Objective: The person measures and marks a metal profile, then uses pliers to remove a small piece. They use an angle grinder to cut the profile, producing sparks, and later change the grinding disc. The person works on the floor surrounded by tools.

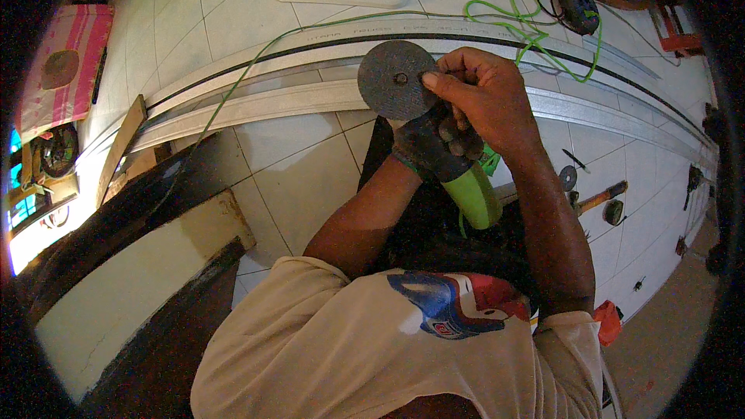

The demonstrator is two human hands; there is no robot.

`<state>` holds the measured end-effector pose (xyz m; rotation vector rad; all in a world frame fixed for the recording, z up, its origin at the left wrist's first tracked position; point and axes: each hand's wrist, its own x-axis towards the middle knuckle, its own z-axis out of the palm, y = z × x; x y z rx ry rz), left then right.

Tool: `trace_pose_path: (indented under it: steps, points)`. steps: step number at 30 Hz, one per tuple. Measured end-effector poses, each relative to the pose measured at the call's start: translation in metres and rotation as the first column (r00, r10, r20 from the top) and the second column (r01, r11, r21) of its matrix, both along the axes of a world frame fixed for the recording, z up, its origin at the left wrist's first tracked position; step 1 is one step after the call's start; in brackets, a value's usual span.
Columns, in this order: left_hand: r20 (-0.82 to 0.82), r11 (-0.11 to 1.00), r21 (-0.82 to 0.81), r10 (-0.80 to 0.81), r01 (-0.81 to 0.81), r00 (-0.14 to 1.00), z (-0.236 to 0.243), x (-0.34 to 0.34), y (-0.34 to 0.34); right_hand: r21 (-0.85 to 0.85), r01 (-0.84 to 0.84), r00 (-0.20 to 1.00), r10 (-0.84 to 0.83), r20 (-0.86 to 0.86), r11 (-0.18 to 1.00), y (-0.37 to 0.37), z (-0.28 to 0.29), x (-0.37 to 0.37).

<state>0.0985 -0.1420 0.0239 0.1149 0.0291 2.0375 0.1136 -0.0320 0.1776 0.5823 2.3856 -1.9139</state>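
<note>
My left hand [434,146], in a dark glove with a greenish cuff, is closed around the head end of a green and black angle grinder [475,200]. The grinder's green body points down toward my lap. A thin dark grey cutting disc [388,93] faces up at its far end, with a small round fitting at the centre. My bare right hand [490,89] pinches the disc's right edge between thumb and fingers. Whether something small is also in that pinch cannot be made out.
Long metal channels [287,102] lie across the tiled floor beyond my hands. A bright green cord [535,39] is tangled at the far right. To the right lie a hammer [601,197], a small disc [568,178] and a tape measure [613,212]. A wooden board [124,151] leans at left.
</note>
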Motion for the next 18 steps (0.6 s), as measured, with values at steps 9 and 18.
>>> trace_pose_path:
  steps: [9,18]
  points:
    - [0.093,0.983,-0.182,0.044,-0.026,0.995,0.013,0.000,0.001,-0.004,0.004,1.000,-0.004,0.011,1.000,0.001,-0.001,0.002]
    - [0.104,0.998,-0.041,-0.035,0.039,0.994,0.009,-0.001,-0.001,0.036,-0.005,1.000,0.006,-0.017,0.999,0.001,-0.005,0.002]
